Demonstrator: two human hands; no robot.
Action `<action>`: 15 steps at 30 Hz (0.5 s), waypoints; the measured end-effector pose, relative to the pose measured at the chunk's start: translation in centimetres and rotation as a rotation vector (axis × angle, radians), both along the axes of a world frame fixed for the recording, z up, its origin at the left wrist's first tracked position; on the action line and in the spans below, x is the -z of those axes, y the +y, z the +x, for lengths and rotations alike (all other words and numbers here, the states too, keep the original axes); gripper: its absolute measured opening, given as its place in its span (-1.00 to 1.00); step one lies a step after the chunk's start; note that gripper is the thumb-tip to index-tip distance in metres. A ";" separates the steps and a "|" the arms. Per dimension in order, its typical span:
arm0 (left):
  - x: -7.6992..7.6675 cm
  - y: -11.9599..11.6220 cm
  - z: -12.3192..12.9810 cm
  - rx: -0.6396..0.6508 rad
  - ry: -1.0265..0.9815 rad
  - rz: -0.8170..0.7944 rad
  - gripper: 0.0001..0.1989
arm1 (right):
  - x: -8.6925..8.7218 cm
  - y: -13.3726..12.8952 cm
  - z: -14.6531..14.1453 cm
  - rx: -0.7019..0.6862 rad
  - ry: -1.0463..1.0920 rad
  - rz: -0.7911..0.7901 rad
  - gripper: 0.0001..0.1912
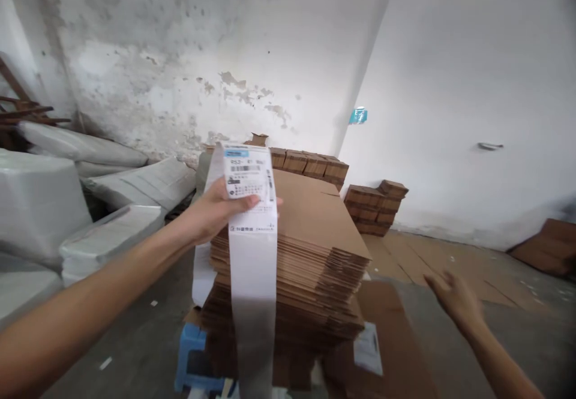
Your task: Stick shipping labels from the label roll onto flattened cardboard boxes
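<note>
My left hand [220, 207] grips a long strip of white shipping labels [252, 261], thumb across the printed label near its top. The strip hangs down in front of a tall stack of flattened cardboard boxes [315, 213]. Over at the right, my right hand [456, 300] is held out above the floor, slightly blurred, its fingers apart and nothing in it.
A blue plastic stool [191, 351] stands low by the stack. White wrapped bundles [112, 237] fill the left side. Folded cartons [373, 204] are piled along the wall, and flat cardboard [405, 255] covers part of the floor.
</note>
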State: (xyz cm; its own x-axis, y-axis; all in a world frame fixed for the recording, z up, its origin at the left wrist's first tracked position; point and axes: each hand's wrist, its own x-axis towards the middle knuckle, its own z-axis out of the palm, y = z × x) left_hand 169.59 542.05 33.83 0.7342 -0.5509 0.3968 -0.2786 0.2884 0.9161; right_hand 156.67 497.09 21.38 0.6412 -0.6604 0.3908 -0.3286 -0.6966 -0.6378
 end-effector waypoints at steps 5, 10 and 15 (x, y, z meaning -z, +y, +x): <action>-0.6 -1.1 -1.1 0.023 -0.327 0.335 -0.72 | -14.5 19.0 5.1 -0.973 -0.121 0.079 -0.28; -1.1 0.6 -2.3 0.086 -0.007 0.238 -0.68 | -16.9 27.7 7.0 -1.142 -0.202 -0.109 -0.84; -1.2 2.8 0.7 -0.128 0.511 -0.205 -0.62 | -16.1 29.3 5.4 -1.050 -0.285 -0.421 -0.93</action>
